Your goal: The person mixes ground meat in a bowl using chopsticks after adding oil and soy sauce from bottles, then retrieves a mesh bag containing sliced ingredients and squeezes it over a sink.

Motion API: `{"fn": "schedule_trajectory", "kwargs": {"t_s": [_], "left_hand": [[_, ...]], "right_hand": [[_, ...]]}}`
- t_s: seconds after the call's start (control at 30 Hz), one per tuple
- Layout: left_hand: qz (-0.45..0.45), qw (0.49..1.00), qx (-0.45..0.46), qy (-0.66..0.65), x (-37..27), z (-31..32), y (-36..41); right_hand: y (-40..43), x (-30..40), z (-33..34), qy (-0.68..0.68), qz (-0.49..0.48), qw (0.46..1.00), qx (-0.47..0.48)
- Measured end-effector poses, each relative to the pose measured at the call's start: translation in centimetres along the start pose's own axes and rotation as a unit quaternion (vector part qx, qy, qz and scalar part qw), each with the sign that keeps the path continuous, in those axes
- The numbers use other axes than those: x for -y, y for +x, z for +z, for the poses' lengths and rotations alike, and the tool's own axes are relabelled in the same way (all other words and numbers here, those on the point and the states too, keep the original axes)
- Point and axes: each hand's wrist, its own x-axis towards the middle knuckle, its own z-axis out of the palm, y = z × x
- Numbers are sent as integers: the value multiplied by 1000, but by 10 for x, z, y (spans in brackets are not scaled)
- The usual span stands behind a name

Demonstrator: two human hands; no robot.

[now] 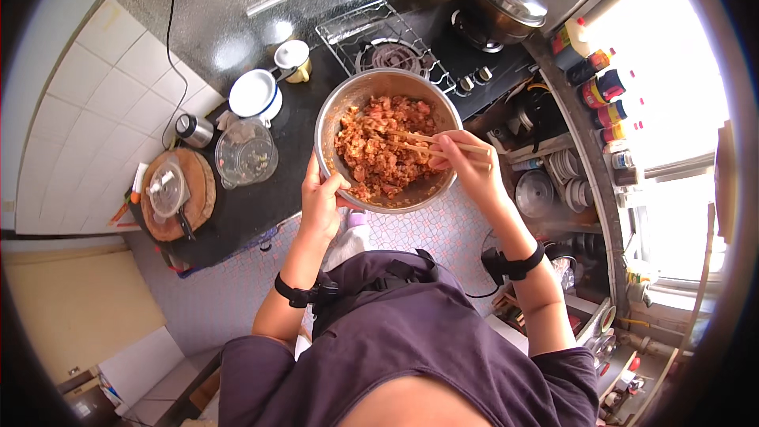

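My left hand (322,197) grips the lower left rim of a metal mixing bowl (424,196), thumb over the edge and the other fingers mostly hidden behind its wall. Inside lies a reddish-brown mixture that looks like seasoned minced meat (379,160), with chunks and coarse bits in it. Between the fingers of my right hand (465,160) is a pair of wooden chopsticks (474,148). Their tips reach into the meat near the bowl's middle. The bowl is held up in front of me, near the counter's front edge.
Behind the bowl is a gas stove with a wire rack (388,21) and a lidded pot (504,3). Left on the counter (255,207) are a clear plastic bowl (246,154), white enamel ware (254,93) and a round wooden chopping board (198,204). Sauce bottles (602,89) line the right ledge.
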Motion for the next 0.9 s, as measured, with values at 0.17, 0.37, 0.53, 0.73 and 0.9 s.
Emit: {"fn": "schedule_trajectory", "kwargs": {"t_s": [0.17, 0.37, 0.53, 0.73, 0.9], "left_hand": [[-21, 999, -4, -29, -7, 5, 48], [-1, 998, 29, -63, -10, 32, 131], [21, 997, 27, -68, -6, 60, 188], [38, 996, 10, -82, 12, 65, 225], [48, 997, -8, -66, 22, 68, 229]], "right_hand": [[22, -15, -26, -155, -32, 987, -13], [-3, -69, -54, -99, 56, 990, -87], [-76, -110, -59, 15, 211, 966, -151], [-169, -125, -75, 31, 291, 925, -242], [-216, -109, -87, 73, 325, 895, -295]]}}
